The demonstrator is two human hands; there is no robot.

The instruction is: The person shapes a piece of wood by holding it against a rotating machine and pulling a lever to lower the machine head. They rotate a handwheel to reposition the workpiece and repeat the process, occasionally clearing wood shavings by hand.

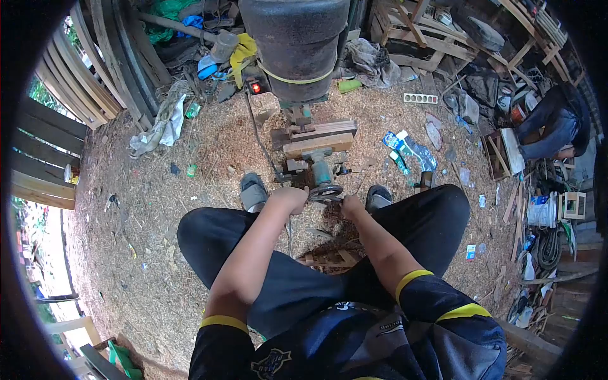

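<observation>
A machine stands between my knees, with a round handwheel (326, 191) on its near side and a green metal body (322, 171) behind the wheel. My left hand (291, 199) is closed at the wheel's left edge. Close to the wheel's lower right, my right hand (350, 206) has its fingers curled; what they grip is too small to make out. Beyond the wheel, a light wooden block (318, 145) lies across the machine, with a darker layered wood piece (323, 130) behind it. A large dark drum-shaped housing (296, 50) with a yellow band rises above the wood.
Wood shavings cover the ground. A lit red switch (256, 87) hangs at the housing's left, its cable running down. A blue-and-white plastic wrapper (410, 152) and a power strip (420, 99) lie to the right. Another person (554, 123) sits at far right. Boards (120, 57) lean at left.
</observation>
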